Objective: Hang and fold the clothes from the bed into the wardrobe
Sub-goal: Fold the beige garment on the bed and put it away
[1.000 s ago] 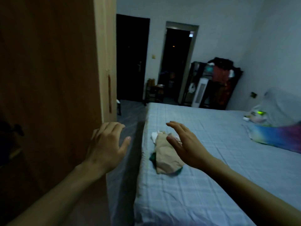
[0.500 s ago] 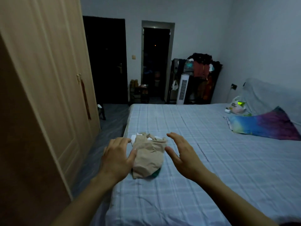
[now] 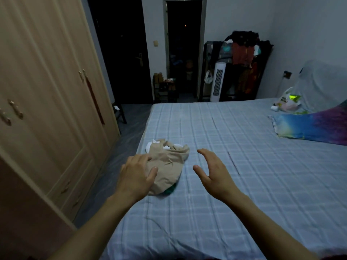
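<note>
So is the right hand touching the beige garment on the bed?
Apart. The head view shows bare checked sheet between the right hand and the beige garment.

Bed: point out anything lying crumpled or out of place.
A beige garment lies crumpled near the bed edge, over white and green pieces. The left hand reaches over it; the right hand hovers beside.

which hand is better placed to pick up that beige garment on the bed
Left, probably. The left hand is already over the near edge of the beige garment, fingers spread. The right hand is open over bare sheet to its right, clear of the cloth.
</note>
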`<act>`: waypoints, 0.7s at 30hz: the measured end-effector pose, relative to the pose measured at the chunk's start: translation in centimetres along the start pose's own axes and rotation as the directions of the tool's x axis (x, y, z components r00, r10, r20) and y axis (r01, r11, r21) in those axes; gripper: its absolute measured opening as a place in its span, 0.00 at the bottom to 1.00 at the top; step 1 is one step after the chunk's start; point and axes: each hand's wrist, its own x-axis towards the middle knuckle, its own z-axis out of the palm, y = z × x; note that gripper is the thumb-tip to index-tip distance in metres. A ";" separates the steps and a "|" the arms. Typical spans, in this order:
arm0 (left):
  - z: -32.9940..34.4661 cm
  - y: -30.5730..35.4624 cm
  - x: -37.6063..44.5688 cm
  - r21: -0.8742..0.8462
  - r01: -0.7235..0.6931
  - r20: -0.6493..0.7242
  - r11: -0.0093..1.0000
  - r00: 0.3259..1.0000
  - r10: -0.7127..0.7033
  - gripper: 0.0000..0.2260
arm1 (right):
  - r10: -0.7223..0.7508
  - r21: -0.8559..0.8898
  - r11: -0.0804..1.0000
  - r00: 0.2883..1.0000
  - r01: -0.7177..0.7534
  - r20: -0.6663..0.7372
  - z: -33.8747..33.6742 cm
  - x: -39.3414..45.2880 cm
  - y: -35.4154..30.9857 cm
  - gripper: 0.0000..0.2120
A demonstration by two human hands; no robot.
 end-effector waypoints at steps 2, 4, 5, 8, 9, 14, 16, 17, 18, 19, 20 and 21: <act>1.5 -0.6 1.3 -0.006 0.007 0.017 1.000 1.000 -0.007 0.16 | 0.021 0.011 1.000 1.000 -0.021 0.012 0.6 1.2 1.3 0.25; 3.2 -1.3 3.0 -0.011 0.016 0.041 1.000 0.999 -0.016 0.17 | 0.037 -0.008 0.999 0.998 -0.037 0.040 1.6 2.9 2.3 0.25; 4.2 -1.7 3.9 -0.022 0.020 0.050 1.000 0.999 -0.019 0.16 | 0.045 -0.023 0.999 0.997 -0.044 0.055 2.1 3.9 2.7 0.26; 6.7 -2.6 7.1 -0.094 0.027 0.059 0.995 0.998 -0.021 0.16 | 0.056 -0.063 0.997 0.995 -0.051 0.080 4.0 6.9 3.4 0.26; 7.5 -2.9 8.1 -0.119 0.032 0.064 0.992 0.998 -0.024 0.15 | 0.071 -0.076 0.995 0.993 -0.064 0.091 4.6 7.9 3.6 0.26; 10.6 -5.6 12.5 -0.230 0.045 0.043 0.972 0.998 -0.036 0.10 | 0.123 -0.151 0.984 0.975 -0.096 0.184 8.5 12.4 4.4 0.26; 11.7 -6.8 14.0 -0.251 0.067 0.050 0.966 0.997 -0.056 0.10 | 0.134 -0.152 0.983 0.970 -0.104 0.205 10.0 13.9 5.1 0.26; 12.3 -7.3 14.6 -0.256 0.085 0.061 0.963 0.996 -0.071 0.10 | 0.140 -0.149 0.983 0.967 -0.109 0.212 10.7 14.4 5.6 0.26; 12.9 -7.6 15.0 -0.254 0.105 0.079 0.961 0.993 -0.087 0.11 | 0.146 -0.145 0.983 0.965 -0.116 0.219 11.3 14.8 6.0 0.25; 13.5 -7.8 15.4 -0.247 0.125 0.099 0.961 0.990 -0.104 0.11 | 0.152 -0.140 0.983 0.962 -0.122 0.227 11.7 15.2 6.4 0.25; 14.0 -8.0 15.7 -0.237 0.142 0.117 0.961 0.986 -0.117 0.12 | 0.157 -0.133 0.983 0.960 -0.128 0.234 12.1 15.7 6.7 0.25; 14.6 -8.2 15.9 -0.232 0.154 0.130 0.960 0.983 -0.126 0.12 | 0.162 -0.127 0.983 0.958 -0.135 0.238 12.4 16.1 7.2 0.25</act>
